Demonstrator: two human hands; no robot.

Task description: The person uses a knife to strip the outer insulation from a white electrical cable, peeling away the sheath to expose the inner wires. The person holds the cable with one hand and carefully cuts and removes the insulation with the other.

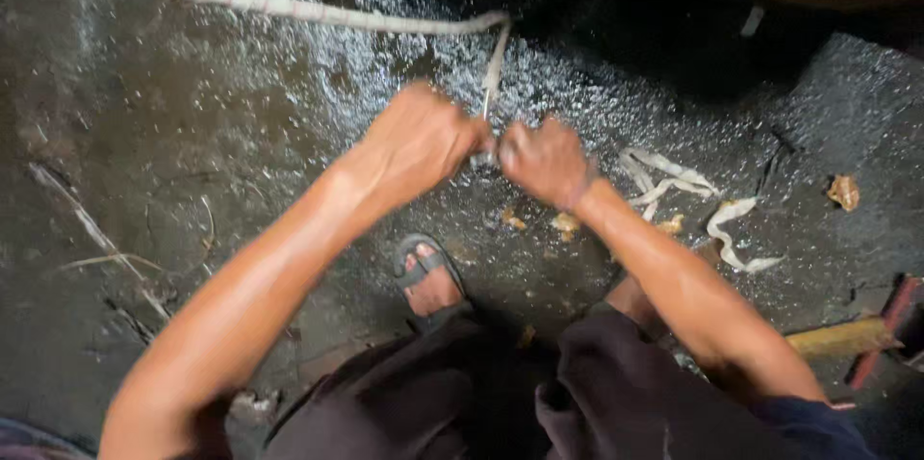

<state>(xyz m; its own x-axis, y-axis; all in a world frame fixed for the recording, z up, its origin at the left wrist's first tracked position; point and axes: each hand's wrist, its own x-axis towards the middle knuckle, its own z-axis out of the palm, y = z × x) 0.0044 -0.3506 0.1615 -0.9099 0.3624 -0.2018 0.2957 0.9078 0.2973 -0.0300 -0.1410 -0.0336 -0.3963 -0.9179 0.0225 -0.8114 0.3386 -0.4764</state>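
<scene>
where the pale twisted strip [289, 6] bends down from its long run across the top of the view, held taut between both hands just above the wet dark floor [173, 133]. left hand [419, 140] fisted, grip closed tight on the strip's lower end [493, 70]; right hand [545, 160] fisted right beside it, knuckles nearly touching, grip closed on the same end or on a small thing there, too blurred to tell which. seemingly mid-work: strip stretched and bent at one point, short end pulled in between the fists; nothing finished showing, the long run unworked as far as visible. cut-off pale scraps [731, 229] lying loose on the floor right of the right hand, with small orange-brown bits [843, 191] near them, suggesting some trimming done already. sandalled foot [429, 277] planted below the hands, dark trousers [500, 393] at the lower edge. open floor well to the left, only thin dry stalks [87, 229] there; tighter on the right, with a yellow and red tool [857, 335] near the lower right edge and a dark raised edge beyond the scraps.
</scene>
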